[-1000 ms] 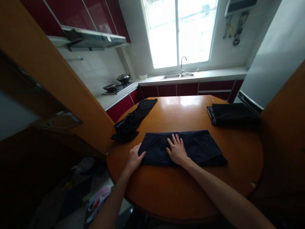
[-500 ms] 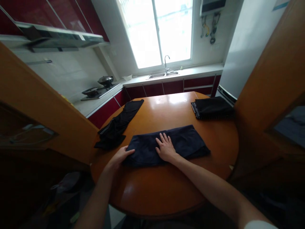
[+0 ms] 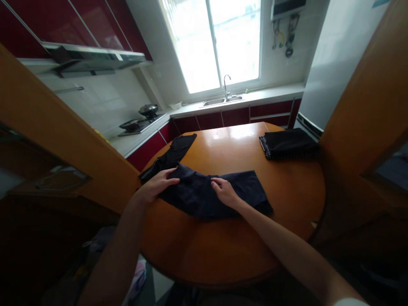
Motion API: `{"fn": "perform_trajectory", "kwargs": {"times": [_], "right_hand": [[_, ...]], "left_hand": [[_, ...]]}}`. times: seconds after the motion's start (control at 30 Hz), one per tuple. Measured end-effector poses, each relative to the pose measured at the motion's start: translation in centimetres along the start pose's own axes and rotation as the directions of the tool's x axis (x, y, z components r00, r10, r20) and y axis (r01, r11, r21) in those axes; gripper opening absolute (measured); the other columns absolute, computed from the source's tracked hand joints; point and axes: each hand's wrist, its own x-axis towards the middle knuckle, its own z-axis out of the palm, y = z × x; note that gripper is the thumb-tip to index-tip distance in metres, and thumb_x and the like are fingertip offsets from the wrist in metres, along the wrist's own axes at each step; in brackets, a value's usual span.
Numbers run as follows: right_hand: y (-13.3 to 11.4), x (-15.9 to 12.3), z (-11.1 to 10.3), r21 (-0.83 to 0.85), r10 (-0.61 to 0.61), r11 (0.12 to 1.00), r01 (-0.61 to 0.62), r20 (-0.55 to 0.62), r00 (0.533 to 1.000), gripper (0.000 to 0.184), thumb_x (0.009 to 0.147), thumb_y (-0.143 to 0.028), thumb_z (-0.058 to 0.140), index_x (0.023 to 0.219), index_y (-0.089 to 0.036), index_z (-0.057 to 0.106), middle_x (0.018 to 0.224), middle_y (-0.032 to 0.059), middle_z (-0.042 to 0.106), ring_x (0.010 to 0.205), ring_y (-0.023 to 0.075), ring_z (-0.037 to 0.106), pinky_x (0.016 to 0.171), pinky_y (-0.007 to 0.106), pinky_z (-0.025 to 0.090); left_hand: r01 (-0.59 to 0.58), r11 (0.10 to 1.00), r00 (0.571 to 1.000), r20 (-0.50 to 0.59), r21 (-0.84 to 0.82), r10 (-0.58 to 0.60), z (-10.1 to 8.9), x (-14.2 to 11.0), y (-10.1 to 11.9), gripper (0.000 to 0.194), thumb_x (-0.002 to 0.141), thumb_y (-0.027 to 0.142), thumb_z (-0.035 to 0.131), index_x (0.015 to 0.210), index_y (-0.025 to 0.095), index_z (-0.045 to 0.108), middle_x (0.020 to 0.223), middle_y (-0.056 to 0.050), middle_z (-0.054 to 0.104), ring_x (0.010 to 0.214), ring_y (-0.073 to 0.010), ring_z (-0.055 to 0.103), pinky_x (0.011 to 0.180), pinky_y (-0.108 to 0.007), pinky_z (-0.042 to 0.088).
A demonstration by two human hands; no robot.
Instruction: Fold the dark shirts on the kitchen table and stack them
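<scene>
A folded dark navy garment (image 3: 194,195) lies across the near middle of the round wooden table (image 3: 229,250). My left hand (image 3: 161,182) is closed on its left end, thumb on top and fingers at the far edge, and that end is raised and bent. Over the middle of the cloth, my right hand (image 3: 225,191) has its fingers curled in and pinches the fabric near the far edge. The garment's right end rests flat on the wood. Beyond my left hand lies a long black garment (image 3: 178,148), its near part hidden behind that hand.
At the table's far right sits a stack of folded black cloth (image 3: 290,143). Wooden frames (image 3: 70,140) stand close on both sides of the table. Behind it are a stove with pans (image 3: 148,110), a sink (image 3: 213,102) and a white fridge (image 3: 334,63).
My left hand has lifted the garment's left end up and away from me, bending it. My right hand, earlier spread flat on the cloth, has curled into a pinch. The view has swung right.
</scene>
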Motion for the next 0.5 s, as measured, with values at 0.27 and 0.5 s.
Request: {"fn": "perform_trajectory", "kwargs": {"times": [0.27, 0.5], "right_hand": [[-2.4, 0.0, -8.0, 0.554, 0.337, 0.771, -0.314, 0.064, 0.94, 0.047, 0.094, -0.055, 0.05, 0.115, -0.016, 0.065, 0.106, 0.0125, 0.073, 0.084, 0.0206, 0.071, 0.069, 0.034, 0.061], [2.1, -2.3, -11.0, 0.278, 0.466, 0.86, -0.428, -0.086, 0.881, 0.012, 0.073, -0.024, 0.061, 0.08, -0.016, 0.068, 0.064, 0.0001, 0.065, 0.06, 0.0149, 0.06, 0.054, 0.023, 0.05]], "left_hand": [[-0.441, 0.88, 0.881, 0.269, 0.176, 0.388, 15.7, 5.0, 2.7, 0.065, 0.072, 0.019, 0.074, 0.135, 0.011, 0.061, 0.133, -0.015, 0.066, 0.121, -0.0304, 0.062, 0.106, -0.041, 0.047], [-0.456, 0.883, 0.862, 0.304, 0.114, 0.406, 25.7, 7.8, -3.7, 0.081, 0.074, 0.021, 0.074, 0.148, 0.007, 0.046, 0.126, -0.018, 0.067, 0.12, -0.0336, 0.061, 0.105, -0.046, 0.048]]}}
